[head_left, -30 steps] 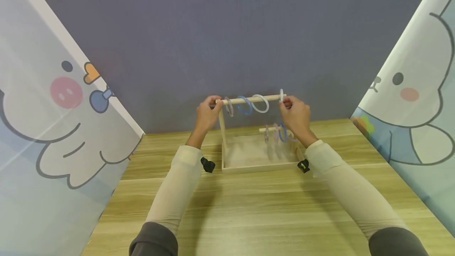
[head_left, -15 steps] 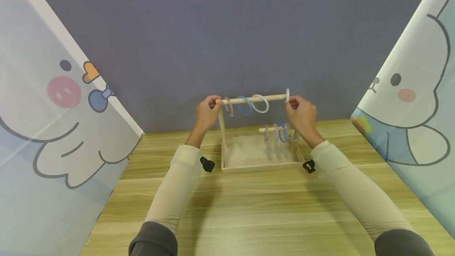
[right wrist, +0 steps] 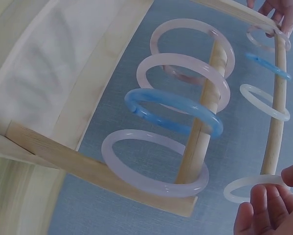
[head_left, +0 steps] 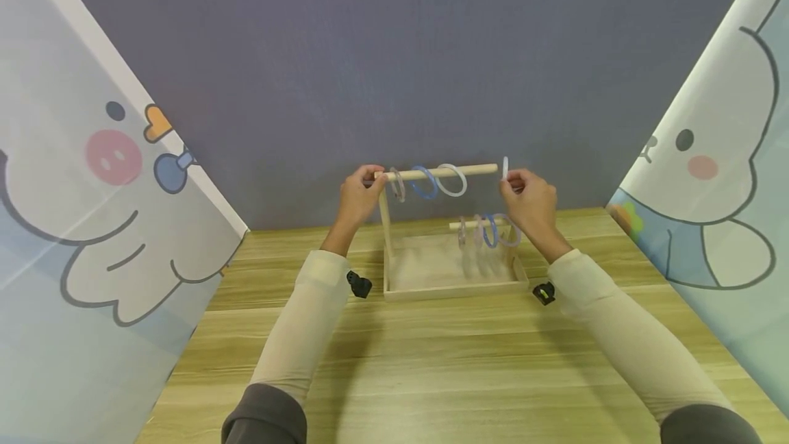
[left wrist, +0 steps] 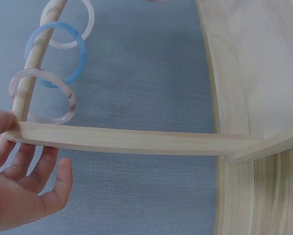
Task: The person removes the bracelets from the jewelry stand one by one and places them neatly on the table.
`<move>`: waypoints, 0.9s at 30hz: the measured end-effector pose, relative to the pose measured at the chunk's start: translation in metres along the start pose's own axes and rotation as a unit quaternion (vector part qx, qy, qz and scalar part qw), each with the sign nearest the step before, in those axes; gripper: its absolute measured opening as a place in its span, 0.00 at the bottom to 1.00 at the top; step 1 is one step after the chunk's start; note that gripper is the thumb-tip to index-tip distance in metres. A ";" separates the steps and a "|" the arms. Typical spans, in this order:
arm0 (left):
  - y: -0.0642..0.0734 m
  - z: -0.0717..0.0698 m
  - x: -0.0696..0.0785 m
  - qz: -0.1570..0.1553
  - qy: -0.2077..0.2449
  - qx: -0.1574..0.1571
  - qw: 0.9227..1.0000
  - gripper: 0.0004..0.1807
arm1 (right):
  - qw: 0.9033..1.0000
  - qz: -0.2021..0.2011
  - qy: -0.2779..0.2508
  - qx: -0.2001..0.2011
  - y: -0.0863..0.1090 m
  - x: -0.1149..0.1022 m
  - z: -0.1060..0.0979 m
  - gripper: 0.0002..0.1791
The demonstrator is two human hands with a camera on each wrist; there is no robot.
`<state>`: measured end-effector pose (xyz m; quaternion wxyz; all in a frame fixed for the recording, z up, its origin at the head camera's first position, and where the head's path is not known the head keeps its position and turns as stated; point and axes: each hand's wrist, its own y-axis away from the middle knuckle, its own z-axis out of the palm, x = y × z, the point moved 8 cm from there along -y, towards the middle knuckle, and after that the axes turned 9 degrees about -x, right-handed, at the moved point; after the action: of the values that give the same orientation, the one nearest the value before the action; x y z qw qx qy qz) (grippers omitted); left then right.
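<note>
My right hand (head_left: 531,204) pinches a white bangle (head_left: 505,168) between thumb and fingers, just beyond the free right end of the upper rod (head_left: 477,169) of a wooden bangle stand (head_left: 456,290). At that rod's other end, my left hand (head_left: 357,199) grips the corner where the rod meets its upright post (left wrist: 136,140). Three bangles hang on the upper rod: a brown-flecked clear one (left wrist: 68,93), a blue one (left wrist: 81,56) and another white one (right wrist: 254,101). In the right wrist view, the held bangle's far side is partly behind my fingers.
Several bangles hang on the lower rod (right wrist: 197,147), among them a blue one (right wrist: 173,104) and a pale lilac one (right wrist: 151,185). The stand's tray sits on the wood-grain table (head_left: 431,362), near the grey back wall (head_left: 401,53). Printed cartoon panels (head_left: 696,225) stand on both sides.
My right hand has moved right, sliding the white bangle along the upper rod and off its free end. My left hand stays at the stand's corner.
</note>
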<state>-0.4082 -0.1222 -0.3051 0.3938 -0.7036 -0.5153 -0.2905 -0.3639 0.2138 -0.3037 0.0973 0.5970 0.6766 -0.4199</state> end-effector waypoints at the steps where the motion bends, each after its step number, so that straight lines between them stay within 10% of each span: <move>1: 0.000 0.000 0.000 -0.001 -0.001 0.000 1.000 0.20 | 1.000 -0.004 0.003 0.001 0.001 -0.001 0.000 0.15; 27: -0.001 0.001 -0.002 0.004 0.008 0.001 1.000 0.19 | 0.994 -0.107 0.002 -0.028 0.030 -0.016 -0.001 0.07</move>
<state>-0.4099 -0.1225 -0.3065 0.4000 -0.7030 -0.5093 -0.2940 -0.3328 0.2010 -0.3067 0.0670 0.5188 0.7483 -0.4079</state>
